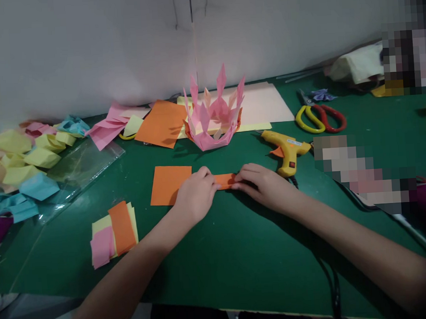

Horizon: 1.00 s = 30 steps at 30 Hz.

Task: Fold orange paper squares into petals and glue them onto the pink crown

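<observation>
Both hands press on a narrow folded orange paper strip (pixel 224 180) lying on the green mat (pixel 240 254). My left hand (pixel 195 194) is curled with its fingertips on the strip's left end. My right hand (pixel 263 183) lies flatter, its fingers pinning the right end. Just left of my left hand lies an orange paper square (pixel 167 184), partly under it. Behind the hands stands a pink folded paper crown (pixel 213 113).
A yellow glue gun (pixel 288 150) lies right of the hands, with its cord trailing toward the front edge. Scissors (pixel 320 117) rest at the back right. A small stack of folded papers (pixel 112 233) sits front left. Coloured folded pieces (pixel 25 161) and a plastic bag (pixel 79 167) fill the left.
</observation>
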{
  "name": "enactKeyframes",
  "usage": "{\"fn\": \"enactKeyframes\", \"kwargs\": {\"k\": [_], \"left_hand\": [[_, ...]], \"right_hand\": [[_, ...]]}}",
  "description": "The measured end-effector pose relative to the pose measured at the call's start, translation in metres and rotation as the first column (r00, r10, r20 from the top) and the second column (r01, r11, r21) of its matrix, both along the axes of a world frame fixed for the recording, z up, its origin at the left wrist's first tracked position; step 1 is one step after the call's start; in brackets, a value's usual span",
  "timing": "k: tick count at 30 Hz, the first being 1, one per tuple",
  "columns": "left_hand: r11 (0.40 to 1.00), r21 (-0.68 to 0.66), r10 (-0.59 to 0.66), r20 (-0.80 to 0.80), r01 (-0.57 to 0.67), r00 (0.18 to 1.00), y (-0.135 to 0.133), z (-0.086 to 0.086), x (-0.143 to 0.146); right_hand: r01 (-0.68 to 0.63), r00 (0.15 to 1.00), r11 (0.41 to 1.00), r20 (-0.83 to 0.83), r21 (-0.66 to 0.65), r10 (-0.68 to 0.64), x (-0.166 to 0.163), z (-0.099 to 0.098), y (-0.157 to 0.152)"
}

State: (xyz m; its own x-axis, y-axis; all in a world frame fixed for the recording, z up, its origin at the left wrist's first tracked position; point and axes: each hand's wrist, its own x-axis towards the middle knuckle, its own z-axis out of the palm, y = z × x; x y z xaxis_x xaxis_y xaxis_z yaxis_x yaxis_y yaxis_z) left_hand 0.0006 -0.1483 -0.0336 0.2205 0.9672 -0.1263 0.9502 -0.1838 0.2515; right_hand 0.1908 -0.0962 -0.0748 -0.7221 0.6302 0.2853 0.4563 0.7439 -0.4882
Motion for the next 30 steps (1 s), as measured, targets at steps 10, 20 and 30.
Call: {"fn": "enactKeyframes", "kwargs": {"k": [10,20,30], "left_hand": [[0.989,0.038,0.127,0.260,-0.141,0.957,-0.002,-0.011,-0.001],[0.981,0.000,0.192,0.089,-0.193,0.977,-0.002,-0.008,0.002],[0.975,-0.050,0.221,0.124,-0.216,0.967,0.000,-0.004,-0.004]], "right_hand": [[0.263,0.963,0.953,-0.017,-0.150,-0.268,-0.008,0.003,-0.009],[0.333,0.942,0.941,-0.014,-0.066,-0.335,-0.009,0.000,-0.011],[0.384,0.921,0.921,-0.047,-0.061,-0.387,-0.008,0.000,-0.013]]}}
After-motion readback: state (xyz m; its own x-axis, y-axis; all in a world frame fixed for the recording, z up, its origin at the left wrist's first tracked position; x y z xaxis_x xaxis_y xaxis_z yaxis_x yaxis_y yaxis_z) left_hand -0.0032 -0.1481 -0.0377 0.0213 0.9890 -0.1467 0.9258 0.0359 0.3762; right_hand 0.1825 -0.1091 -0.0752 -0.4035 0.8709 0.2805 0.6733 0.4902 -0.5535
